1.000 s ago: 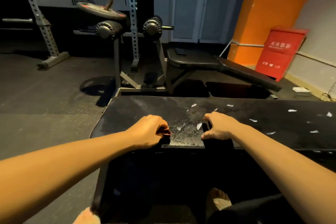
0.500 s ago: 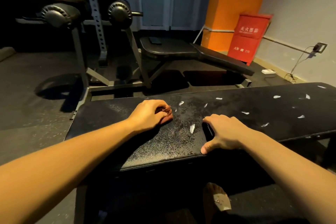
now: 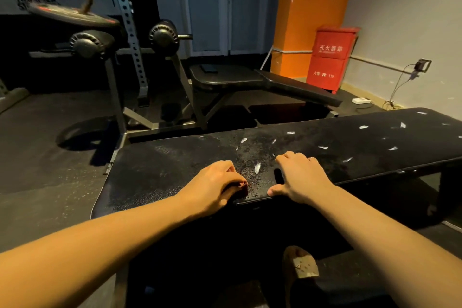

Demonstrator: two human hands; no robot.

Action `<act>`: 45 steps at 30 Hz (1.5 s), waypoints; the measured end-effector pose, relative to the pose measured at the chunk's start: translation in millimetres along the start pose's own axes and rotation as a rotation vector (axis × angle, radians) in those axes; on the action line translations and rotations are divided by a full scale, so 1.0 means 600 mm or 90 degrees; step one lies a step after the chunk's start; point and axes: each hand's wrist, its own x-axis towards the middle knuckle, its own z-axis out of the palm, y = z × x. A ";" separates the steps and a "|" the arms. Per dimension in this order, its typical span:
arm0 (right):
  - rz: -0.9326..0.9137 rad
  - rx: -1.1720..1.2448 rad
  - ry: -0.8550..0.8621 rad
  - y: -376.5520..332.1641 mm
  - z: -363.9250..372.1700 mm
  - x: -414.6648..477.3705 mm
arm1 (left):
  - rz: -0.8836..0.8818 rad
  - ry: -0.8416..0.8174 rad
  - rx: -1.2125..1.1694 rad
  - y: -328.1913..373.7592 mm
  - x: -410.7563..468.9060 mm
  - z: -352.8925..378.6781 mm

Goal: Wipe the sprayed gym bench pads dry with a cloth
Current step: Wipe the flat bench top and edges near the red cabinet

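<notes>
Bench pad [image 3: 162, 170] mid-wipe, wet patch dead ahead

The pad runs across the frame right in front of the person, and both hands are down on its near edge. Left hand [image 3: 215, 182] is balled up over the cloth [image 3: 243, 184], fingers curled tight round it, so only a reddish scrap peeks out by the fingertips, pressed onto the vinyl. Right hand [image 3: 302, 175] sits just beside it, fingers loosely arched and grasping nothing I can make out, thumb hooked at the front lip: a brace, by the look of it. Between the two hands, droplets [image 3: 252, 155] glisten thickly, with white flecks [image 3: 257, 167] scattered there and on toward the far right end.

Reading it as the wiping step proper, early on: the left stretch looks duller and drier, the middle plainly wet. Next move calls for a firm push of the cloth rightward through those beads, with the bracing hand shifting clear of the path. A bunched cloth covers little, so opening it out would help.
</notes>
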 end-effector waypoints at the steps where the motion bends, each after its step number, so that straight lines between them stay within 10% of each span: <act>1: 0.006 -0.010 -0.001 -0.005 -0.001 -0.001 | -0.003 0.013 0.000 -0.010 0.000 -0.006; 11: 0.198 0.032 0.003 -0.011 0.020 -0.015 | -0.248 0.153 -0.016 -0.203 0.117 -0.047; 22: 0.334 0.151 0.008 -0.025 0.048 -0.049 | 0.058 -0.020 -0.071 -0.038 0.041 -0.017; 33: 0.429 0.105 0.000 -0.029 0.052 -0.043 | -0.196 0.091 -0.088 -0.150 0.155 -0.050; 40: 0.371 0.095 -0.027 -0.011 0.030 -0.018 | 0.160 -0.119 -0.130 -0.012 0.110 0.008; 45: 0.335 0.091 -0.077 -0.005 0.025 -0.017 | -0.088 0.025 -0.017 -0.175 0.174 -0.049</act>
